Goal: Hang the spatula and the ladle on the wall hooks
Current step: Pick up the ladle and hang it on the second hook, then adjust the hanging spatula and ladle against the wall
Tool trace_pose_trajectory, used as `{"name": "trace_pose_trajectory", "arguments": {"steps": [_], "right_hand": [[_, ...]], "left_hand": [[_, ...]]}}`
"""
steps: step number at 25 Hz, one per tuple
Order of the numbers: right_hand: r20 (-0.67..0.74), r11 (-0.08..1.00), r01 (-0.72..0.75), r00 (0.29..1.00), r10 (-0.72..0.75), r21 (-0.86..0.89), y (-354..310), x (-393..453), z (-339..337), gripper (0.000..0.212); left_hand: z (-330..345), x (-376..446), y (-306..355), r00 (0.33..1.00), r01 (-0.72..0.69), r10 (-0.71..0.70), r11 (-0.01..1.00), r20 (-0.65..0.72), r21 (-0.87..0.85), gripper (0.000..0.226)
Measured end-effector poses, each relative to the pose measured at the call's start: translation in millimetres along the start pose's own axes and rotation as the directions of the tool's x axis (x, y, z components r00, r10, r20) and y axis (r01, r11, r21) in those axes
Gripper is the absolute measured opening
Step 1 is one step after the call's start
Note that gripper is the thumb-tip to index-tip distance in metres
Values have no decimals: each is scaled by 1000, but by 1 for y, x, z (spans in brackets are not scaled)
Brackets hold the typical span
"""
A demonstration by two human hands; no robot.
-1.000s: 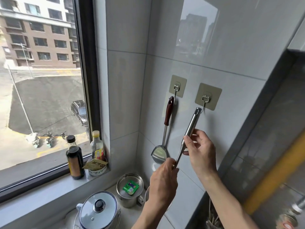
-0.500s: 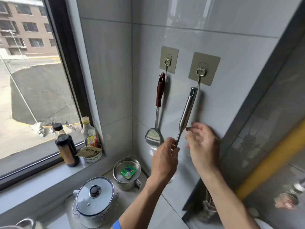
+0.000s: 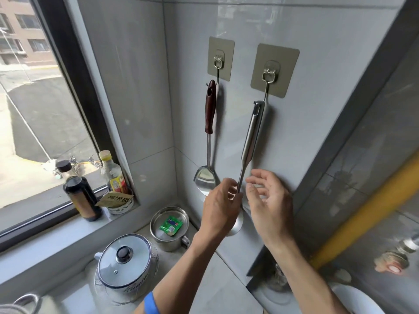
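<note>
On two wall hooks [image 3: 268, 74], one spatula [image 3: 209, 134], one ladle [image 3: 250, 141].

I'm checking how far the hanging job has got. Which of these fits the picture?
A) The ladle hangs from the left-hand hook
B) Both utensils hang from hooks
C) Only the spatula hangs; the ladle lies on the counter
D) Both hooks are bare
B: the spatula hangs on the left-hand hook and the ladle on the right-hand hook, with the left hand pinching the ladle's thin shaft.
</note>
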State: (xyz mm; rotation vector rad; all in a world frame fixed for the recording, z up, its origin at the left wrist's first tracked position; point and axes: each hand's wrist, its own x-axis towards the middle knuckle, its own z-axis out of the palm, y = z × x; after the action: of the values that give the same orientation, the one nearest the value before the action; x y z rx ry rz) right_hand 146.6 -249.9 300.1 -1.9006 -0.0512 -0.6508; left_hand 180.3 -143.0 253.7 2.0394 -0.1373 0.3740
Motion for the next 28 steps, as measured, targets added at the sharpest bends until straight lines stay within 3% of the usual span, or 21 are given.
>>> {"name": "trace_pose_trajectory", "arguments": {"steps": [6, 9, 11, 13, 14, 16, 20, 24, 28], "right_hand": [[126, 980, 166, 980, -153, -108, -15, 5, 7, 15], [308, 905, 392, 892, -330, -166, -33, 17, 26, 13], [520, 730, 612, 749, -411, -305, -41, 28, 44, 11], [751, 437, 794, 576, -322, -422, -42, 38, 66, 12], [819, 299, 847, 515, -252, -440, -41, 43, 75, 15], [877, 137, 883, 464, -126, -448, -39, 51, 89, 21], [867, 17, 868, 497, -18, -497, -32, 56, 101, 27], [836, -5, 838, 545, 60, -546, -21, 47, 105, 34], [804, -32, 807, 590, 81, -589, -14, 46, 105, 35]], "left_hand": [[-13, -5, -33, 993, 83, -81, 996, -87, 25, 8], [-20, 3, -59, 987, 146, -139, 985, -74, 95, 19], [-22, 9, -74, 988, 150, -155, 978, 27, 147, 32], [-24, 12, -87, 979, 102, -139, 968, 152, 231, 48], [-24, 13, -92, 975, 76, -128, 960, 180, 268, 55], [-23, 13, -99, 980, 40, -94, 958, 178, 284, 61], [-22, 18, -97, 988, -38, 1, 972, 156, 230, 63], [-21, 28, -104, 983, -134, 92, 950, 157, 284, 60], [-21, 34, -106, 986, -115, 75, 954, 150, 276, 67]]}}
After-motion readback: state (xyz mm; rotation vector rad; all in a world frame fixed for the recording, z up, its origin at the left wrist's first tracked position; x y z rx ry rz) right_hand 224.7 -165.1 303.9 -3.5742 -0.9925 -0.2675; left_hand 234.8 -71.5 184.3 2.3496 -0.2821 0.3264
